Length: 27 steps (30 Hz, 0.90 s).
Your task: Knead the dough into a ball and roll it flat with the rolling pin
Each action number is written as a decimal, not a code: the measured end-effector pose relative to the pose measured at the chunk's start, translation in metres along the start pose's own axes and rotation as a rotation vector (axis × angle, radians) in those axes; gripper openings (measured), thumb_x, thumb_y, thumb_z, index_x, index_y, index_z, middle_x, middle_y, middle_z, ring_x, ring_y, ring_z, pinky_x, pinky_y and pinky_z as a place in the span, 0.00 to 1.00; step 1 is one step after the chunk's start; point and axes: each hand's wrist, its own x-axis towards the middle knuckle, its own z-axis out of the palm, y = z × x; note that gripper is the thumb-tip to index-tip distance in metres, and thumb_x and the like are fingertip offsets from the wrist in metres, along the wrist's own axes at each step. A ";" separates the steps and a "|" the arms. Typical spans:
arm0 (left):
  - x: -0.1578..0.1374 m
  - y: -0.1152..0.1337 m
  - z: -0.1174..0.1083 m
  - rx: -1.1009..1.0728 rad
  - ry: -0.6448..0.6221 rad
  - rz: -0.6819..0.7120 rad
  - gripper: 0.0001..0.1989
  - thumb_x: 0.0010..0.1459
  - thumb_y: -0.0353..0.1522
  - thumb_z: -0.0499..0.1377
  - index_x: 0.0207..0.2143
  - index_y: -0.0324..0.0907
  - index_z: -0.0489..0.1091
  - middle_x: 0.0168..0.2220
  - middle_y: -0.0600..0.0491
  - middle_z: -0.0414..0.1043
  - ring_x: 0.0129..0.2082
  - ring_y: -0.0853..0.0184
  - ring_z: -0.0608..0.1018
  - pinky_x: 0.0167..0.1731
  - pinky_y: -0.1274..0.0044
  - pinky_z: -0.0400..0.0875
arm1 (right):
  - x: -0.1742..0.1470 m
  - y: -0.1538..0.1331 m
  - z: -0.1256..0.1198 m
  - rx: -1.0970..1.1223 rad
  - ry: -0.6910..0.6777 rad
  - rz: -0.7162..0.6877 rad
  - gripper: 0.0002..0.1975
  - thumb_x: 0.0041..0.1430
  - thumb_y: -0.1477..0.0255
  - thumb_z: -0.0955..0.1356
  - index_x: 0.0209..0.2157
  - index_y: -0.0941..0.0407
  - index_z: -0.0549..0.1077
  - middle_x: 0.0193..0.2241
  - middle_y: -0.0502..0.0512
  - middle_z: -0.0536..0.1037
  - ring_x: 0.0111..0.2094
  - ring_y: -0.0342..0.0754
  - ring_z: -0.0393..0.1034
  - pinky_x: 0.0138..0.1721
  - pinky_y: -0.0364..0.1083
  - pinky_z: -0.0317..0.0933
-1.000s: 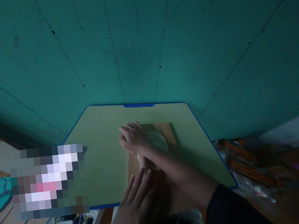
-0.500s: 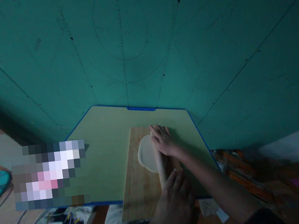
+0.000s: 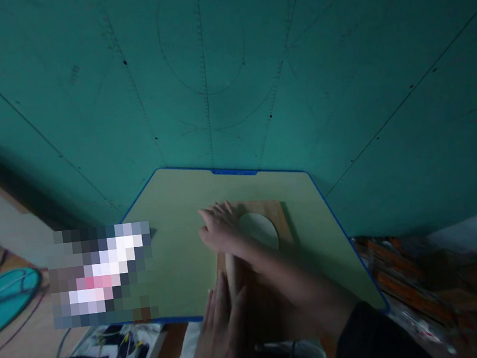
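Observation:
A pale wooden rolling pin (image 3: 232, 274) lies lengthwise on the left side of a wooden board (image 3: 285, 219). My right hand (image 3: 218, 227) is closed over its far end, with the palm down and the fingers reaching past it. Around the near end is my left hand (image 3: 220, 319), fingers on one side and thumb on the other. A flat round sheet of white dough (image 3: 261, 227) rests on the board to the right of the pin. My right forearm crosses over the board and covers the dough's lower part.
The board sits on a pale folding table (image 3: 173, 209) with a blue rim, against a green wall (image 3: 231, 111). A blurred-out object (image 3: 111, 268) is on the table's left. Below it, a white tray (image 3: 154, 349) holds cables. Boxes (image 3: 406, 286) stand on the right.
Both hands and the rolling pin have moved left, from the dough's right side to its left. The dough now shows right of the pin. The whole view has shifted slightly.

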 end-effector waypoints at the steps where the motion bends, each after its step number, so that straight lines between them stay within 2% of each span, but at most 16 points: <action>1: 0.004 0.001 -0.005 -0.033 -0.031 -0.072 0.34 0.60 0.19 0.50 0.68 0.41 0.57 0.72 0.36 0.42 0.66 0.47 0.63 0.53 0.62 0.77 | 0.000 0.007 -0.002 0.003 -0.010 0.016 0.22 0.64 0.72 0.61 0.58 0.58 0.70 0.58 0.64 0.73 0.63 0.58 0.59 0.67 0.62 0.43; 3: 0.012 -0.004 -0.017 -0.086 -0.062 -0.138 0.36 0.60 0.18 0.48 0.70 0.46 0.52 0.72 0.39 0.46 0.63 0.51 0.70 0.49 0.67 0.79 | -0.002 0.022 -0.006 0.002 -0.027 0.017 0.22 0.63 0.74 0.62 0.57 0.58 0.71 0.57 0.64 0.73 0.62 0.56 0.60 0.66 0.60 0.47; 5: 0.017 -0.020 -0.030 -0.106 -0.050 -0.122 0.37 0.61 0.19 0.47 0.70 0.49 0.51 0.70 0.41 0.52 0.60 0.53 0.73 0.47 0.69 0.80 | -0.004 0.036 -0.013 -0.001 -0.049 -0.008 0.20 0.61 0.75 0.63 0.54 0.58 0.74 0.55 0.62 0.75 0.59 0.54 0.63 0.63 0.54 0.52; 10: 0.035 -0.059 -0.054 -0.141 0.018 0.202 0.38 0.62 0.18 0.45 0.71 0.51 0.47 0.68 0.46 0.60 0.63 0.58 0.69 0.53 0.68 0.77 | -0.005 0.054 -0.028 -0.005 -0.049 -0.021 0.18 0.60 0.78 0.63 0.49 0.55 0.77 0.53 0.56 0.77 0.55 0.50 0.68 0.59 0.49 0.57; 12: 0.044 -0.066 -0.059 -0.138 0.011 0.243 0.38 0.62 0.17 0.44 0.71 0.51 0.48 0.68 0.47 0.60 0.64 0.59 0.67 0.53 0.68 0.76 | -0.006 0.059 -0.034 -0.006 -0.041 -0.014 0.20 0.59 0.80 0.61 0.50 0.54 0.76 0.53 0.55 0.77 0.54 0.48 0.68 0.58 0.47 0.58; 14: 0.054 -0.071 -0.061 -0.144 -0.064 0.225 0.37 0.63 0.18 0.45 0.70 0.52 0.48 0.68 0.47 0.59 0.63 0.60 0.69 0.52 0.69 0.77 | -0.009 0.064 -0.038 -0.021 -0.033 0.012 0.22 0.59 0.80 0.62 0.52 0.54 0.75 0.54 0.56 0.76 0.55 0.49 0.68 0.58 0.47 0.59; 18: 0.070 -0.093 -0.051 -0.085 -0.212 0.160 0.33 0.65 0.21 0.44 0.71 0.47 0.49 0.67 0.43 0.62 0.62 0.59 0.71 0.53 0.66 0.77 | -0.019 0.069 -0.038 -0.085 -0.020 0.105 0.20 0.61 0.77 0.62 0.53 0.57 0.74 0.56 0.64 0.73 0.59 0.56 0.64 0.60 0.54 0.56; 20: 0.084 -0.103 -0.041 -0.003 -0.234 0.138 0.29 0.67 0.28 0.47 0.70 0.39 0.52 0.66 0.37 0.62 0.64 0.54 0.68 0.56 0.61 0.73 | -0.019 0.066 -0.034 -0.111 -0.006 0.132 0.19 0.63 0.74 0.61 0.53 0.57 0.74 0.58 0.66 0.71 0.60 0.59 0.62 0.62 0.59 0.53; 22: 0.104 -0.108 -0.030 0.086 -0.240 0.079 0.29 0.69 0.38 0.50 0.67 0.34 0.56 0.65 0.33 0.62 0.66 0.49 0.64 0.59 0.57 0.69 | -0.016 0.060 -0.029 -0.135 0.005 0.161 0.18 0.65 0.71 0.60 0.52 0.56 0.74 0.58 0.67 0.70 0.61 0.60 0.60 0.63 0.63 0.50; 24: 0.127 -0.109 -0.019 0.152 -0.230 0.009 0.26 0.71 0.40 0.46 0.64 0.36 0.61 0.63 0.35 0.65 0.66 0.48 0.65 0.59 0.55 0.66 | -0.011 0.054 -0.026 -0.159 0.011 0.207 0.17 0.65 0.70 0.60 0.50 0.57 0.74 0.58 0.68 0.71 0.62 0.62 0.61 0.63 0.66 0.49; 27: 0.148 -0.106 -0.010 0.195 -0.228 -0.017 0.21 0.71 0.36 0.45 0.59 0.39 0.67 0.61 0.37 0.69 0.65 0.47 0.66 0.59 0.53 0.64 | -0.008 0.049 -0.024 -0.183 0.018 0.248 0.18 0.65 0.68 0.61 0.51 0.58 0.75 0.60 0.68 0.71 0.64 0.63 0.59 0.64 0.65 0.48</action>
